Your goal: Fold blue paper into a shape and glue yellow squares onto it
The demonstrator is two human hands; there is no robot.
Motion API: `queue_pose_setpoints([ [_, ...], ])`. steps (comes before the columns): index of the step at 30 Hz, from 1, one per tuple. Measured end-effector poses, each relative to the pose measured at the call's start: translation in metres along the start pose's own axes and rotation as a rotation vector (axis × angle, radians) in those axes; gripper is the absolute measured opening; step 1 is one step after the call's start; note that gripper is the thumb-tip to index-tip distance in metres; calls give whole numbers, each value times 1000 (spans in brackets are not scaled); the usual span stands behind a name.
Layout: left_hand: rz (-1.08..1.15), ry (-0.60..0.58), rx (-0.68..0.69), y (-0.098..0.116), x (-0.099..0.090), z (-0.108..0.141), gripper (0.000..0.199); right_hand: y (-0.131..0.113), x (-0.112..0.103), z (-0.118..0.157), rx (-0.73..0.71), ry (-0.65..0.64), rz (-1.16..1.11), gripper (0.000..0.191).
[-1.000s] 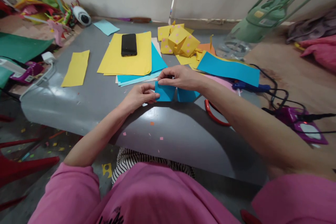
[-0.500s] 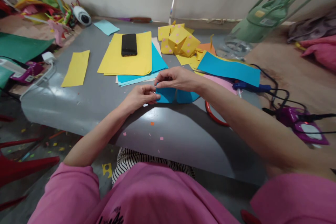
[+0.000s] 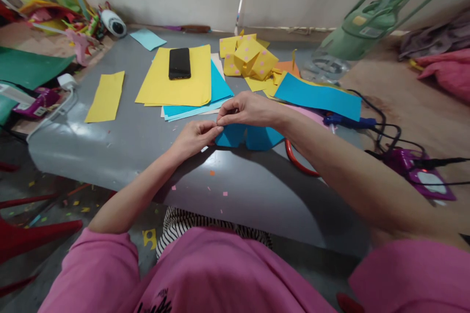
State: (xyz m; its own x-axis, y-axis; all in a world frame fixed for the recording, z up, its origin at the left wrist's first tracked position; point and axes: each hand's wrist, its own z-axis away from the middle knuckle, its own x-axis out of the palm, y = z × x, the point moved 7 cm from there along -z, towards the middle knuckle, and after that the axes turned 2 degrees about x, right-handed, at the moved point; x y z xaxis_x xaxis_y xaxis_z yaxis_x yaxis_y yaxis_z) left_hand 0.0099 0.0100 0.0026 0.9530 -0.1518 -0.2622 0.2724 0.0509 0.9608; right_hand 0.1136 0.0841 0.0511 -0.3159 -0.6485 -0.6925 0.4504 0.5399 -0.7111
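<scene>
Pink shirt (image 3: 220, 274), cut off at the lower border; its lettering is partly out of view.
Surface (image 3: 143, 144), grey, with one orange scrap (image 3: 212, 173) and several pink scraps (image 3: 225, 193) near the front edge.
Red loop handle (image 3: 303, 171), remainder concealed under the right forearm.
Blue paper (image 3: 231, 136), two panels divided by a slit; upper part covered by the right hand, right end running up to the forearm.
Left hand (image 3: 193, 139), grip pinching the paper's left end, far fingers hidden.
Right hand (image 3: 253, 109), reaching across above the paper; grip, thumb against forefinger, pinching its upper left corner just beside the left thumb; exact contact hard to make out.
Yellow strip (image 3: 105, 97), flat, well to the left.
Blue strip (image 3: 319, 96), partly covering a pink sheet (image 3: 304, 113).
Yellow sheets (image 3: 154, 90), stacked, bearing a black phone (image 3: 179, 63).
Spotted yellow paper shapes (image 3: 257, 58), crowded together.
Green bottle (image 3: 352, 39), tilted in view, handle clipped above.
</scene>
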Motion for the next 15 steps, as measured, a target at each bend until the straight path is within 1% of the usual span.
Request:
queue_pose_setpoints([
  [3, -57, -2, 6, 1, -2, 0, 28, 1, 2, 0, 26, 3, -20, 30],
  [6, -6, -11, -59, -3, -2, -1, 25, 4, 0, 0, 70, 14, -35, 28],
  [11, 64, -37, -125, -9, 1, -2, 18, 11, -17, 2, 91, 102, -33, 28],
  [13, 65, -53, -137, -10, 3, -2, 18, 11, -18, 2, 84, 100, -17, 29],
  [15, 68, -41, -125, -10, 3, -3, 19, 9, -13, 1, 73, 69, 6, 29],
])
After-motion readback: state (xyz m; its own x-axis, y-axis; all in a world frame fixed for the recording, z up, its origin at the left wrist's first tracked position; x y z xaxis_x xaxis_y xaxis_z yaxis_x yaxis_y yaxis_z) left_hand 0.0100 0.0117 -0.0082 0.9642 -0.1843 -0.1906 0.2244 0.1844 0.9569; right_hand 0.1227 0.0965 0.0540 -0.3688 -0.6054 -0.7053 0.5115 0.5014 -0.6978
